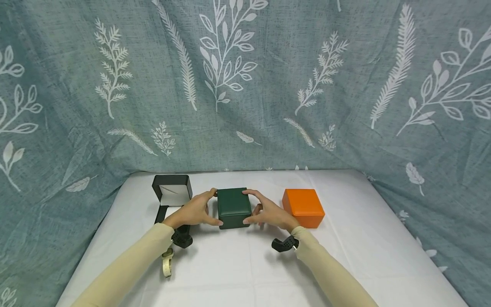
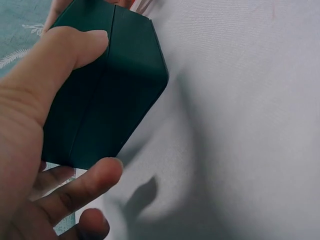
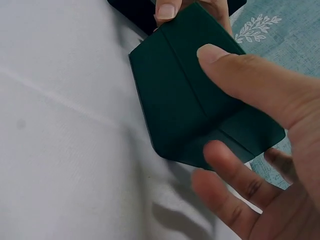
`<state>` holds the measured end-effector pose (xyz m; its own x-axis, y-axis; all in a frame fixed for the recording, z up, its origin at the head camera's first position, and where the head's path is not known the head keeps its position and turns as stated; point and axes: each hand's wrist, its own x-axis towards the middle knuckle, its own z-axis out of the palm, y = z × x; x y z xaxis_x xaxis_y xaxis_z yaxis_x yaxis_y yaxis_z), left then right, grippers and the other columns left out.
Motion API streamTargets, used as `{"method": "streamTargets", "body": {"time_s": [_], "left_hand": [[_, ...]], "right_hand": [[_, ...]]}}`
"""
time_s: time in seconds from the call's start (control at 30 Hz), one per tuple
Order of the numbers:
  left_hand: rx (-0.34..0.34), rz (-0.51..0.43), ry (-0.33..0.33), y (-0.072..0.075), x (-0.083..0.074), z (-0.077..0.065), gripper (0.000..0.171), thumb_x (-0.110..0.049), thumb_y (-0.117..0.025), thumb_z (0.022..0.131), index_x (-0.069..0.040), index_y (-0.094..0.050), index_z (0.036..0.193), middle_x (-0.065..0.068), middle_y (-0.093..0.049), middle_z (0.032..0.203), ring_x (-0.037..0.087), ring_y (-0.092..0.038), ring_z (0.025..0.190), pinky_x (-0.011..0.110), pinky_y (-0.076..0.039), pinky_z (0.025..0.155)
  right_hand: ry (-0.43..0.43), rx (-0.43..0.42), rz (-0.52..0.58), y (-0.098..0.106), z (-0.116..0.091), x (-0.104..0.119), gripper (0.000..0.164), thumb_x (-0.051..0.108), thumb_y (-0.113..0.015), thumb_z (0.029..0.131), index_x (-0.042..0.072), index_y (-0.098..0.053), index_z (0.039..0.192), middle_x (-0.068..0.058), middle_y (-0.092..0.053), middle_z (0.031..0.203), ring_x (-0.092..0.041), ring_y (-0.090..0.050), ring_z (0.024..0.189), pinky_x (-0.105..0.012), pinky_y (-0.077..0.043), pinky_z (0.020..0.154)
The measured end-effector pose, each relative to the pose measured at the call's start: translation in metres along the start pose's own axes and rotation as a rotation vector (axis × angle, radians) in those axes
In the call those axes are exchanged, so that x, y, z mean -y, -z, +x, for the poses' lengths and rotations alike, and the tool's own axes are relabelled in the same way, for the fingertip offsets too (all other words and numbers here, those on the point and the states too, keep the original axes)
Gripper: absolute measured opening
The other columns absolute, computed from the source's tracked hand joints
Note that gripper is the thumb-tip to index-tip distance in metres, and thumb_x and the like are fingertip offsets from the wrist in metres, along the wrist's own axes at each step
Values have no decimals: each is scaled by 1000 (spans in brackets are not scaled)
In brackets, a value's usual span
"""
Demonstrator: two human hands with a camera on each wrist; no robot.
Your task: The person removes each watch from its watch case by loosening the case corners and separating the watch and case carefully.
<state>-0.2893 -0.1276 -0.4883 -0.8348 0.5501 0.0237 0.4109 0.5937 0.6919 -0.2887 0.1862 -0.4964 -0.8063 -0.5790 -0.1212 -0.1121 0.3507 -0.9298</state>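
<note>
Between the two hands is a closed dark green box (image 1: 234, 202) with rounded top edges and a seam around its sides. My left hand (image 1: 194, 209) grips its left side, thumb on the front face and a finger at the back corner. From the right, my right hand (image 1: 270, 212) holds it the same way, with the thumb (image 3: 215, 54) on the front near the seam. Some lower fingers of both hands curl beside the box. Whether its base touches the table cannot be told. Its contents are hidden.
An open black box (image 1: 172, 187) with a pale lining stands behind my left forearm, partly covered. To the right sits a closed orange box (image 1: 305, 207). A watch with a pale strap (image 1: 167, 264) lies by the left sleeve. White cloth covers the table (image 1: 238, 273); a leaf-patterned curtain (image 1: 268, 85) hangs behind.
</note>
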Motion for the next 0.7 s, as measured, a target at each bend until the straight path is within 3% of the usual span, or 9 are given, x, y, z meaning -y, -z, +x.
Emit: {"method": "streamTargets", "body": {"time_s": [0.23, 0.6, 0.63, 0.7], "left_hand": [[3, -34, -38, 0, 3, -1, 118, -42, -92, 77, -2, -22, 163, 12, -43, 157, 14, -60, 61, 33, -52, 61], [29, -56, -19, 0, 4, -1, 122, -44, -92, 76, -5, -18, 164, 12, -37, 162, 15, -60, 61, 31, -51, 60], [31, -57, -22, 0, 4, -1, 122, -43, -93, 76, -5, -18, 164, 13, -36, 162, 16, -60, 60, 32, -52, 60], [37, -49, -32, -1, 5, 0, 123, -44, -93, 75, -4, -18, 164, 13, -35, 163, 15, -59, 60, 31, -51, 61]], "right_hand": [[-8, 3, 11, -2, 2, 0, 94, 32, -90, 82, 48, -32, 154, -24, -67, 93, -44, -65, 77, -52, -57, 62], [0, 5, -1, -1, -2, -4, 98, 30, -90, 81, 44, -30, 158, -25, -66, 91, -45, -63, 77, -51, -56, 64], [2, 4, -1, -1, -1, -4, 98, 31, -91, 81, 44, -30, 157, -27, -66, 92, -45, -63, 77, -51, -56, 64], [12, 3, 2, -1, 0, -6, 97, 30, -90, 82, 45, -31, 156, -24, -64, 114, -45, -63, 79, -51, -56, 65]]}}
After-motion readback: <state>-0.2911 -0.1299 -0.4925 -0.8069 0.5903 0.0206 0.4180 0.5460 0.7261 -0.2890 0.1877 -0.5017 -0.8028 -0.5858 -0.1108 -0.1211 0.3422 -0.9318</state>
